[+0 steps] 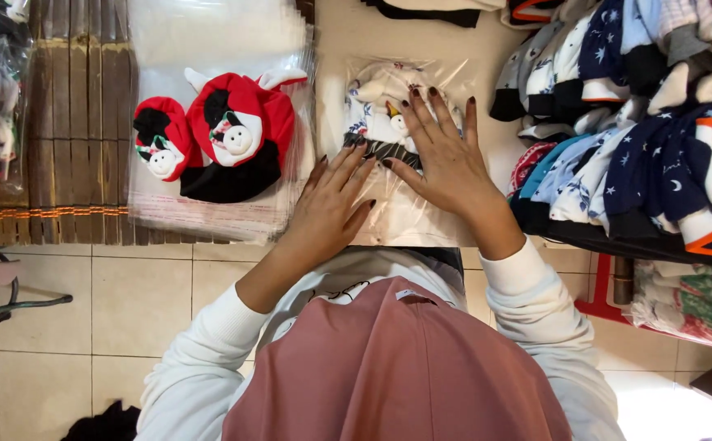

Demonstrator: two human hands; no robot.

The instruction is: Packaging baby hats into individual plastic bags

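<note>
— Pressing anything?
— Both the left hand (329, 204) and right hand (441, 155) lie flat, fingers spread, grasping nothing, on the clear bag (401, 216) holding a white baby set (376, 114), centre table.
— Left of it?
— Red penguin booties (213, 139) on stacked bags.

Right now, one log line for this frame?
left hand: flat on clear bag | right hand: pressing bagged white hat | red hat set: on bag stack, left | folded clothes: right
</note>
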